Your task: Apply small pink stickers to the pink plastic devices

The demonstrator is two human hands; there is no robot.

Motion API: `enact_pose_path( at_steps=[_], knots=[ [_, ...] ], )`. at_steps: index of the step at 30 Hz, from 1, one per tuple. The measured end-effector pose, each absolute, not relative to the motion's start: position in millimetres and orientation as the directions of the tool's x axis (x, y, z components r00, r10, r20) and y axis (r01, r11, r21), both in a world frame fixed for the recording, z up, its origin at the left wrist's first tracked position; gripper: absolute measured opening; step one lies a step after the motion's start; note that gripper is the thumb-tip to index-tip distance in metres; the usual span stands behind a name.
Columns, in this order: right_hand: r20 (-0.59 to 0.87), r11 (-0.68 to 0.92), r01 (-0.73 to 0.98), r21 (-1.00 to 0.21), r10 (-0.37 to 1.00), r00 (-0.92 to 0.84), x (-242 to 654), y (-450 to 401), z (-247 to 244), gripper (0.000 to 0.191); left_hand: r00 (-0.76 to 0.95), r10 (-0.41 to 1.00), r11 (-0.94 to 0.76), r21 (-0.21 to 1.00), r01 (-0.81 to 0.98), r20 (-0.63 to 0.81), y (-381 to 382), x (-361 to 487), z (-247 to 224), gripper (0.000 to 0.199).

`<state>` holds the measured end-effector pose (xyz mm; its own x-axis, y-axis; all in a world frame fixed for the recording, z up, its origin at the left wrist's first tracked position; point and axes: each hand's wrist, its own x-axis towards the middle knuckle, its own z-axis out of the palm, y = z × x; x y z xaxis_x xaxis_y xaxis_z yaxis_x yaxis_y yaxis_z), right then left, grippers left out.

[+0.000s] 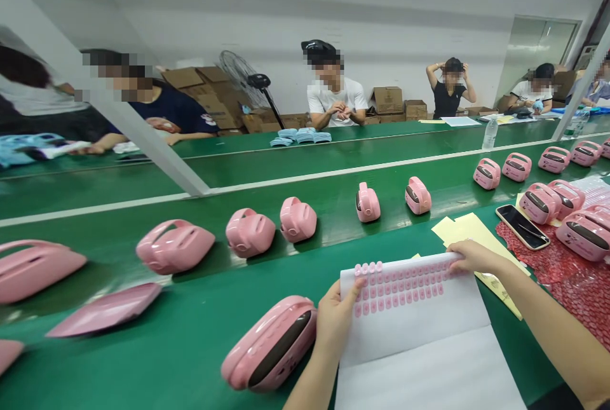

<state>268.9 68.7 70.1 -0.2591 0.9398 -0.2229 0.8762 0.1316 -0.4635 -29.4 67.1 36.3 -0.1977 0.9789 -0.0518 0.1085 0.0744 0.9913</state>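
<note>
- Surface (190, 346), green, meets a darker green strip (333, 206) at its far edge; pink casings (250, 232) line that strip.
- White sheet (419, 359), creased across, is held over the surface, toward its near edge.
- One nearer casing (269, 346) sits left of the sheet.
- Left hand (336, 311) pinches the sheet's left edge; right hand (469, 257) grips its upper right corner.
- Phone (523, 227) lies near the surface's far edge.
- Small pink ovals (401, 285) fill rows atop the sheet.

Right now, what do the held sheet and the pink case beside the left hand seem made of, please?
The sheet looks like matte white paper, judging by its crease, possibly coated. The pink case looks like glossy plastic, given its bright highlights.
</note>
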Motion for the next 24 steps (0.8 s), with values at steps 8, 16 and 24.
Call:
enact_pose_path(
  at_steps=[8,16,24],
  knots=[
    [-0.214,0.082,0.92,-0.383,0.961,-0.175,255,93,56,0.027,-0.237,0.969,-0.006,0.968,0.249,0.067,83,-27,0,0.035],
    [-0.075,0.235,0.867,-0.439,0.952,-0.296,139,101,55,0.041,-0.28,0.935,-0.098,0.92,0.381,0.216,77,-23,-17,0.053],
    [-0.098,0.13,0.837,-0.532,0.972,-0.213,108,112,27,0.026,-0.215,0.786,-0.387,0.733,0.56,0.58,0,-62,9,0.037]
  ],
)
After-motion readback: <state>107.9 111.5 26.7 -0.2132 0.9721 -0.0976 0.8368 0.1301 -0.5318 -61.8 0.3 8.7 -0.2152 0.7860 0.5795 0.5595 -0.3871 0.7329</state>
